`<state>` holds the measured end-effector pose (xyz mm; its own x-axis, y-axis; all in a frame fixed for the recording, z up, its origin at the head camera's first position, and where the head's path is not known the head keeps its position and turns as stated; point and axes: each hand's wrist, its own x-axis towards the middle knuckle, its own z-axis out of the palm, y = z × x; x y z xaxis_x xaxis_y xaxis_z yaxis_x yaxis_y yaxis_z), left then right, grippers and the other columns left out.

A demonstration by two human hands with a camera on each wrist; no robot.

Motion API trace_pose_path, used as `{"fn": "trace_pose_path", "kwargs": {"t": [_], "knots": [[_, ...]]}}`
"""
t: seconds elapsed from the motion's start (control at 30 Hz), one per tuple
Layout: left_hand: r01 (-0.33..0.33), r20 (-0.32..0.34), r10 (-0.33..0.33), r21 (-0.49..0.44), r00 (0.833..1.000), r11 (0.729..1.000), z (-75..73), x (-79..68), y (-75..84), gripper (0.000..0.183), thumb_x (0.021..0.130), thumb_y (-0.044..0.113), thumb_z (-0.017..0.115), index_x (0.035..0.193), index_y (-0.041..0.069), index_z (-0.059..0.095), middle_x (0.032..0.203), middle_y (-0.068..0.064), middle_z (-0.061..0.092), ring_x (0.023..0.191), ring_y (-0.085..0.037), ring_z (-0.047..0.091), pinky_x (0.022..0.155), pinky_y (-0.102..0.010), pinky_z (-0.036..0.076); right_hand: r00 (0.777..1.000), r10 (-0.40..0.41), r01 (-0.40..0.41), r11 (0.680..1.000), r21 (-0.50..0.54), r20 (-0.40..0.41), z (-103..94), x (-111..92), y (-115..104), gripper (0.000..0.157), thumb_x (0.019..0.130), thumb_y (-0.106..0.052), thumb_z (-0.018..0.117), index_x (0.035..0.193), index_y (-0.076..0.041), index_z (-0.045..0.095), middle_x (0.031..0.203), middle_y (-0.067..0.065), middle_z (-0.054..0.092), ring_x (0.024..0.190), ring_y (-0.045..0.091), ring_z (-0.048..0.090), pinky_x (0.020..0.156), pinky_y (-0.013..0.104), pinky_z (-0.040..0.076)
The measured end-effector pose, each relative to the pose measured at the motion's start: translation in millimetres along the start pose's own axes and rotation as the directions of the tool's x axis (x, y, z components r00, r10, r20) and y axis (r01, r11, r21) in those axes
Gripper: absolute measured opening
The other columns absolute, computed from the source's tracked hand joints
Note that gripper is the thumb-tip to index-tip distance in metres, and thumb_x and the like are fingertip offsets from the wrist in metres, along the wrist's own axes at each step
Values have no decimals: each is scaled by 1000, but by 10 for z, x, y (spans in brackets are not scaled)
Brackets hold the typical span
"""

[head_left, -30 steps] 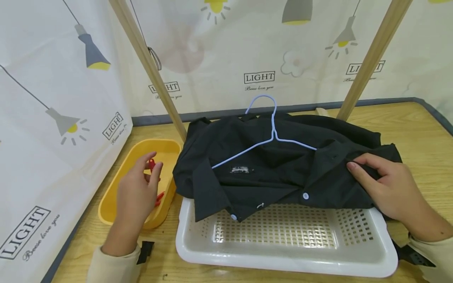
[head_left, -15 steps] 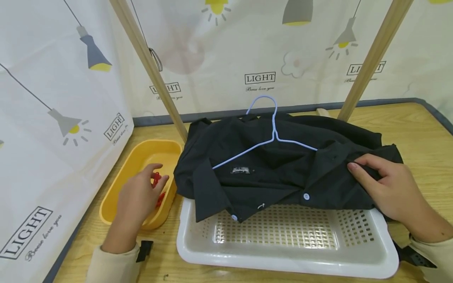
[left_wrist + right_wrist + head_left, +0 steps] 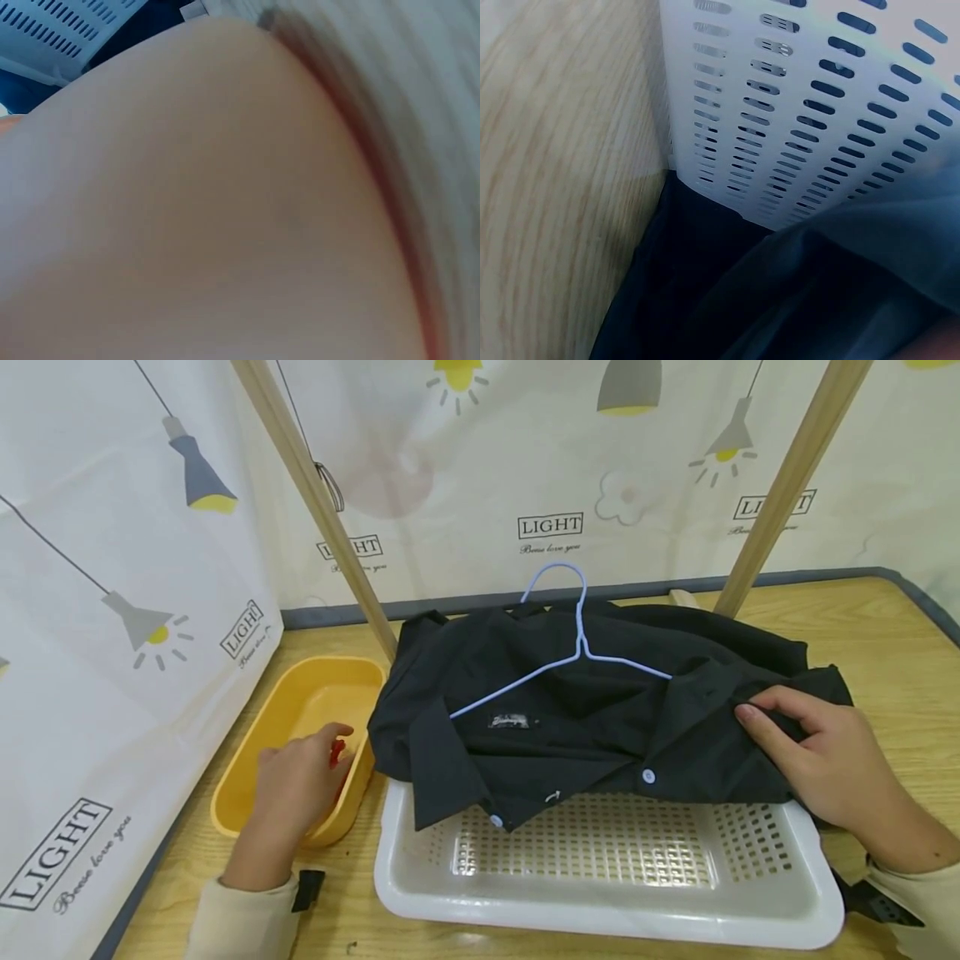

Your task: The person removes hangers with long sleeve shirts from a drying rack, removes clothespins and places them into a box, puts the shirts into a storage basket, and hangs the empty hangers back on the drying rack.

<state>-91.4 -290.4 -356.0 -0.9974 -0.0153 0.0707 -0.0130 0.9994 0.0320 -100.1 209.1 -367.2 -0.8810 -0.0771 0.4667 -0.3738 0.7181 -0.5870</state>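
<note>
My left hand (image 3: 296,781) is down inside the yellow tray (image 3: 251,739), its index finger and thumb bent around a small red clip (image 3: 337,750). The hand hides most of the clip and the other red pieces below it. A black button-up shirt (image 3: 555,693) lies over the white basket (image 3: 600,920), its collar spread. Within its neck sits a pale blue hanger (image 3: 579,639), hook pointing up. At the shirt's right side, my right hand (image 3: 832,760) pinches the cloth between thumb and fingers. Skin fills most of the left wrist view; the right wrist view shows dark cloth (image 3: 727,300).
Two wooden poles, left (image 3: 315,502) and right (image 3: 795,485), rise behind the shirt. Patterned sheeting (image 3: 465,468) forms the back and left sides. The perforated basket wall (image 3: 795,135) stands on the wood-grain table (image 3: 555,187) beside the right wrist.
My left hand has moved lower and a little right into the yellow tray, the red clip moving down with it. My right hand and the shirt stay as they were.
</note>
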Motion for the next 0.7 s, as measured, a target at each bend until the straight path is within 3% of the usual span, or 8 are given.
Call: {"fn": "trace_pose_path", "kwargs": {"t": [0.17,0.4,0.7], "knots": [[-6,33,6,7,999,1000,6,-7,-4,29,88,26,57,115,16,59,78,-4,67,71,-24,60,66,-45,34,1000,3,-3,1000,3,2,-5,-4,4,4,85,-16,64,82,-13,65,67,-8,57,60,-6,42,56,12,32],[-74,31,73,34,997,997,16,-18,4,28,85,18,62,114,16,61,80,-2,67,69,-21,61,64,-42,35,1000,25,-25,1000,-9,10,-13,-8,7,7,85,-18,63,83,-12,65,67,-6,57,60,-4,43,56,12,31],[-64,55,63,23,996,998,25,-25,-12,32,85,19,63,117,16,59,89,-5,69,75,-23,63,66,-45,35,1000,20,-20,1000,8,7,-1,-11,4,7,86,-17,63,83,-11,65,70,-11,57,62,-7,43,58,11,33]]}}
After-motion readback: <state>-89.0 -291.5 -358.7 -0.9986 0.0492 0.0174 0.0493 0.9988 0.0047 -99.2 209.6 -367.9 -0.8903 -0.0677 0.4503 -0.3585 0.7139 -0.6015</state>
